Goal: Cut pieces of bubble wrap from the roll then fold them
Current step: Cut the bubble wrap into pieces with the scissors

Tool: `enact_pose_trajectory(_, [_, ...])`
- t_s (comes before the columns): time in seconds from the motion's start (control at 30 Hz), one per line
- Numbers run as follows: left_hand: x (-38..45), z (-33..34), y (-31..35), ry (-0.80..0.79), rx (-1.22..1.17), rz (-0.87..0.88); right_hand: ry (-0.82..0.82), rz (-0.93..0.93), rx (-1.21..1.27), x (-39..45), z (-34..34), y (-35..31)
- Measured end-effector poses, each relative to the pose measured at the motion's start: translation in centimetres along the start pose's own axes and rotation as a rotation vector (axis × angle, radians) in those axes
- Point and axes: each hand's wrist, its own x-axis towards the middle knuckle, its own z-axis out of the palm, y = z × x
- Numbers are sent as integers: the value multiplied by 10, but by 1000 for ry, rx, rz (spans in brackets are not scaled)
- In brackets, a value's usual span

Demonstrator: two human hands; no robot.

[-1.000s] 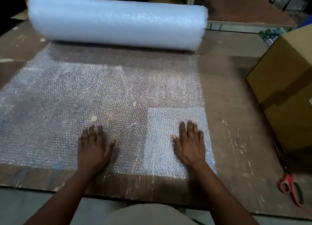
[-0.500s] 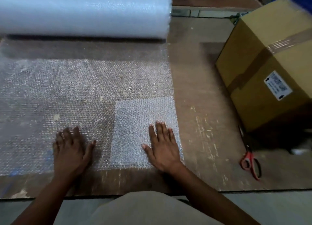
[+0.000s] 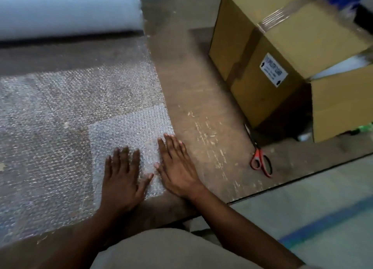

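Note:
A thick roll of bubble wrap [image 3: 68, 8] lies across the far left of the wooden table [image 3: 201, 111], with its unrolled sheet [image 3: 60, 111] spread toward me. On the sheet's near right corner sits a whiter, folded square of bubble wrap [image 3: 131, 131]. My left hand [image 3: 123, 180] lies flat on that folded piece, fingers straight. Beside it, my right hand [image 3: 175, 169] presses flat on the piece's right edge, fingers straight. Both hands are side by side, thumbs almost touching.
Red-handled scissors [image 3: 260, 159] lie on the table to the right of my hands, near the table edge. A taped cardboard box [image 3: 282, 46] with a white label stands at the back right, another box [image 3: 343, 103] against it. Grey floor with a blue stripe [image 3: 323, 224] lies beyond the edge.
My left hand has moved right from the bare sheet onto the folded piece, next to my right hand. The view has swung right, showing more of the boxes and the floor.

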Motion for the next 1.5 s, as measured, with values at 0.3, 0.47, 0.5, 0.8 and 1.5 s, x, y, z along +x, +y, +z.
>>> enact_pose_trajectory(0.3, [68, -13, 100, -21, -24, 243, 392, 456, -122, -82, -87, 102])
enact_pose_trajectory(0.47, [94, -12, 159, -40, -78, 412, 416, 775, -222, -124, -129, 133])
enact_pose_trajectory(0.5, [96, -12, 169, -42, -92, 436, 369, 837, -244, -129, -133, 138])
enact_pose_trajectory(0.8, [92, -6, 210, -70, 26, 444, 145, 912, -199, -127, -128, 169])
enact_pose_trajectory(1.5, [67, -56, 65, 63, -22, -26, -233, 708, 1565, 1, -106, 74])
